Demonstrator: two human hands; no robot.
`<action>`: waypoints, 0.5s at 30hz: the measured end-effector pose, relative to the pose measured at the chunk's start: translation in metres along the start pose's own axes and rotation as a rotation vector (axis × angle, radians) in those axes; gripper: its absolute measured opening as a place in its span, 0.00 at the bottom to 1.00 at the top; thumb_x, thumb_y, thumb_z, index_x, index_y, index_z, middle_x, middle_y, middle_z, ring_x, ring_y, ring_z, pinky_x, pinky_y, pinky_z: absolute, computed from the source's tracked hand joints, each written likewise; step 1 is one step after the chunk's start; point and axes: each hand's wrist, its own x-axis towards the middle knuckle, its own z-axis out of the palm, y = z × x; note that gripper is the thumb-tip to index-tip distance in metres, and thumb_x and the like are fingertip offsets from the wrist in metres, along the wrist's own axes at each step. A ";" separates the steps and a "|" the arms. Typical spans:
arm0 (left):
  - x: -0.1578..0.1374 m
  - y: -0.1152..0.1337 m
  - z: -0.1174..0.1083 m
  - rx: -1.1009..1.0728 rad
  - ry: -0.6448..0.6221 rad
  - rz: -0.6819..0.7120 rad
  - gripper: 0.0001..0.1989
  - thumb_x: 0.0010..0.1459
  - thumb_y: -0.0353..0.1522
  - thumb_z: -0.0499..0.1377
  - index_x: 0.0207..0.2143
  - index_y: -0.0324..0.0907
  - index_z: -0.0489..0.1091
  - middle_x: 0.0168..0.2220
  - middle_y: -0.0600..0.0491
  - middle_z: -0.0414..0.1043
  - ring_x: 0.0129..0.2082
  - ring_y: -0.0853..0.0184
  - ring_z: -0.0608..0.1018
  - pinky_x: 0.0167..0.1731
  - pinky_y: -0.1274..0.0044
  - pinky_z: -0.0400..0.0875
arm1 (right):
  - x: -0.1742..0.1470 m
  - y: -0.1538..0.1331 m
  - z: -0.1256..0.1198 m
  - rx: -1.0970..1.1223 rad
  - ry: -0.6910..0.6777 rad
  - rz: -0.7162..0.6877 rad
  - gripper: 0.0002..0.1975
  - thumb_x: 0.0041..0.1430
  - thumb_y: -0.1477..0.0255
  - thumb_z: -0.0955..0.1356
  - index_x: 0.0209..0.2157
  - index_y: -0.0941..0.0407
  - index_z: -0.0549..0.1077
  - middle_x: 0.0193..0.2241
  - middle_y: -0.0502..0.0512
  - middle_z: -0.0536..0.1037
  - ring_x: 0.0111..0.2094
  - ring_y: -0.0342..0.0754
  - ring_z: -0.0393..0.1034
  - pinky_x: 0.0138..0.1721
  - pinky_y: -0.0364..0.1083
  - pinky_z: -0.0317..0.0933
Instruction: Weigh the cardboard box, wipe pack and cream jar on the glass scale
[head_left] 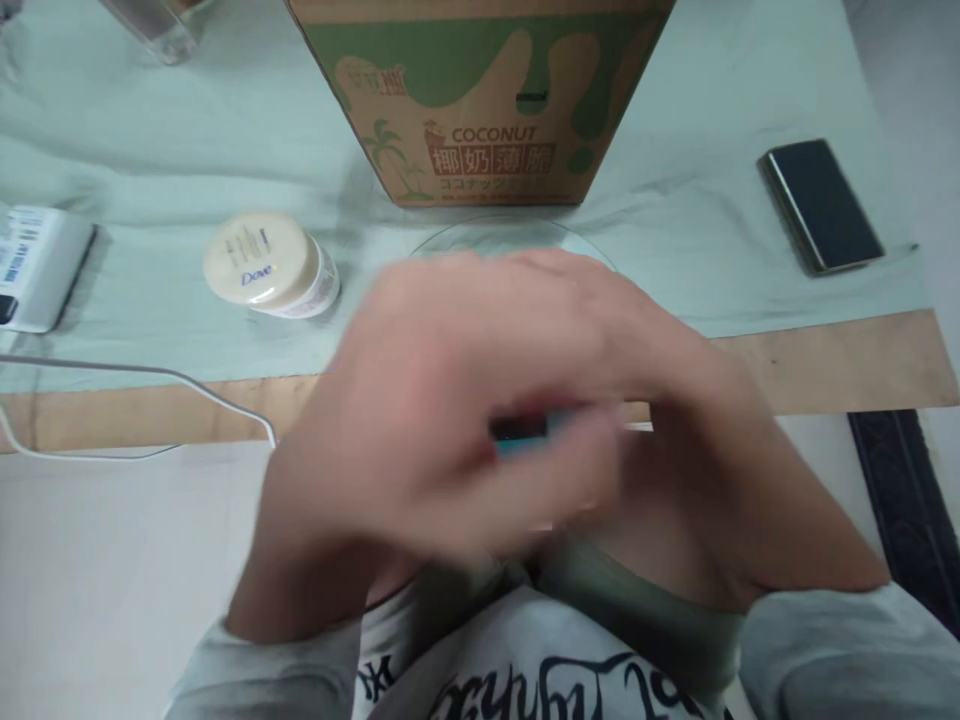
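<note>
My left hand (pixel 427 400) is closed, its thumb bent in toward its curled fingers, and motion smears it. In the gap between thumb and fingers shows a small black and teal thing (pixel 517 432), too blurred to name. My right hand (pixel 637 350) is bent in against my left from the other side, and the two overlap. Its fingers are mostly hidden or blurred. Both hands are above the table's front edge, before my body. Just beyond them the rim of a clear round plate (pixel 517 222) shows, with the rest of it covered by my hands.
A coconut-printed cardboard box (pixel 487 110) stands at the back middle. A Dove jar (pixel 270 265) is left of my hands, with a white device (pixel 45 268) and white cable (pixel 150 372) farther left. A dark phone-like slab (pixel 823 205) lies right on the green cloth (pixel 675 220).
</note>
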 end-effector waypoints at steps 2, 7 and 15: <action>0.017 -0.030 0.007 0.118 0.032 0.042 0.07 0.54 0.29 0.56 0.24 0.48 0.66 0.24 0.53 0.64 0.28 0.61 0.69 0.33 0.65 0.60 | -0.002 -0.002 0.000 -0.052 -0.039 -0.026 0.37 0.59 0.48 0.71 0.64 0.54 0.69 0.59 0.59 0.74 0.60 0.60 0.69 0.62 0.60 0.66; 0.040 -0.095 0.023 0.144 -0.129 -0.102 0.11 0.66 0.37 0.53 0.31 0.44 0.70 0.33 0.50 0.74 0.36 0.60 0.74 0.38 0.68 0.62 | 0.003 -0.003 0.010 -0.227 -0.036 0.048 0.40 0.57 0.48 0.71 0.63 0.60 0.67 0.56 0.65 0.74 0.55 0.63 0.70 0.55 0.60 0.68; 0.039 -0.105 0.029 -0.121 0.334 0.019 0.13 0.61 0.35 0.56 0.26 0.40 0.72 0.26 0.52 0.72 0.29 0.68 0.72 0.32 0.73 0.62 | 0.004 -0.001 0.003 -0.176 0.031 0.099 0.37 0.54 0.55 0.73 0.63 0.54 0.68 0.57 0.61 0.74 0.58 0.61 0.71 0.55 0.58 0.70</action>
